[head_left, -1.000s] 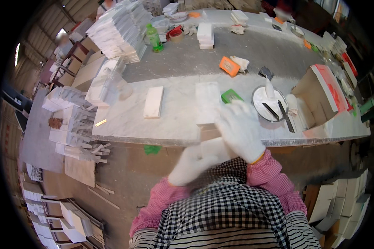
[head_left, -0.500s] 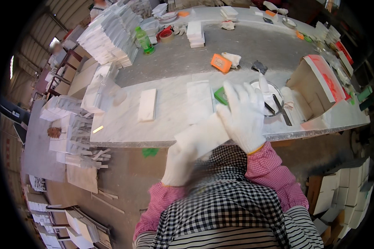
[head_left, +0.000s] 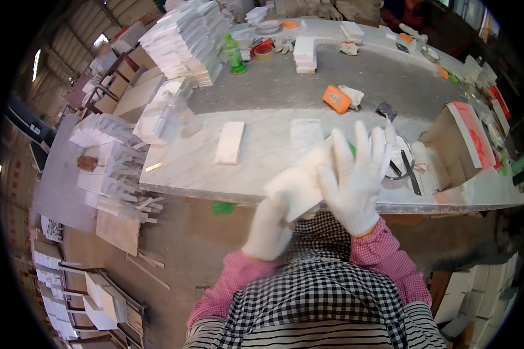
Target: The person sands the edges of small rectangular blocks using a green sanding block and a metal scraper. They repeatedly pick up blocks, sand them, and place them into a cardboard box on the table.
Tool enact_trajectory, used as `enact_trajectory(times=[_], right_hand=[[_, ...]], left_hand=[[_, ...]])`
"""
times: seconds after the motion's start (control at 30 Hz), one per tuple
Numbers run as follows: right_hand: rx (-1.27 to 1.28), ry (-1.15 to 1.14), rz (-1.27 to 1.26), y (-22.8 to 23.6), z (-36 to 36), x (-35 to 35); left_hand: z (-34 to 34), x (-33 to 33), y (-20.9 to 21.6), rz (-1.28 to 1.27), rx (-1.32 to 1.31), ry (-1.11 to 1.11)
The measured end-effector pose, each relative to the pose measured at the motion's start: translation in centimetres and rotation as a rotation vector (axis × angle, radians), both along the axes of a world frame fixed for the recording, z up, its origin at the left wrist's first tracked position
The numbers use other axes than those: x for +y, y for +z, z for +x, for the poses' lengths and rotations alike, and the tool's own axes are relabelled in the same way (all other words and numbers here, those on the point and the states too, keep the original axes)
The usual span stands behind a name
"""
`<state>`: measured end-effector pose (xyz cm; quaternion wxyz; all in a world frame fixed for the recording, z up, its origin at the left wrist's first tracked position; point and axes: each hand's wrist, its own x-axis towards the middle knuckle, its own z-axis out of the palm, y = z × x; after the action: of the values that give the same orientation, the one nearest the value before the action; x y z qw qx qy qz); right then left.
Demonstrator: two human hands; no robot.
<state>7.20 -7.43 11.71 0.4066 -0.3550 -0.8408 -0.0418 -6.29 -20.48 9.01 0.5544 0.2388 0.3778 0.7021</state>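
Observation:
Both my hands wear white gloves and hold a flat white rectangular tile [head_left: 297,183] up over the near edge of the pale stone workbench [head_left: 204,174]. My left hand [head_left: 271,227] grips the tile's lower end from beneath. My right hand [head_left: 355,174] lies spread flat against the tile's right side, fingers apart. Another white tile [head_left: 230,142] lies flat on the bench to the left, and a paler sheet [head_left: 306,135] lies just beyond my hands. A green thing is partly hidden behind my right hand.
A round white dish with dark tools [head_left: 403,163] and an open cardboard box [head_left: 457,145] stand at the right. An orange block [head_left: 336,99], a green bottle [head_left: 234,53] and stacks of white tiles [head_left: 183,41] sit further back. Tile stacks and racks [head_left: 113,168] crowd the floor at left.
My hands have risen toward the bench with the white tile, which now shows between them. My right hand has spread its fingers wider against it.

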Motion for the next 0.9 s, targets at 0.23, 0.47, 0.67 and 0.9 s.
enact_trajectory(times=[0.23, 0.47, 0.67, 0.9], right_hand=[[0.077, -0.204, -0.054, -3.2, 2.0, 5.5], [0.25, 0.047, -0.421, -9.6, 2.7, 4.1], [0.083, 0.05, -0.294, -17.6, 3.5, 3.8], [0.003, 0.081, -0.205, -18.1, 3.2, 4.1]], left_hand=[[-0.6, -0.2, -0.7, -0.015, -0.116, 0.087], [-3.9, -0.5, -1.6, -0.003, 0.022, 0.225], [-8.8, 0.1, -3.8, -0.102, -0.274, 0.429], [-12.8, 0.4, -7.9, 0.098, -0.407, 0.379]])
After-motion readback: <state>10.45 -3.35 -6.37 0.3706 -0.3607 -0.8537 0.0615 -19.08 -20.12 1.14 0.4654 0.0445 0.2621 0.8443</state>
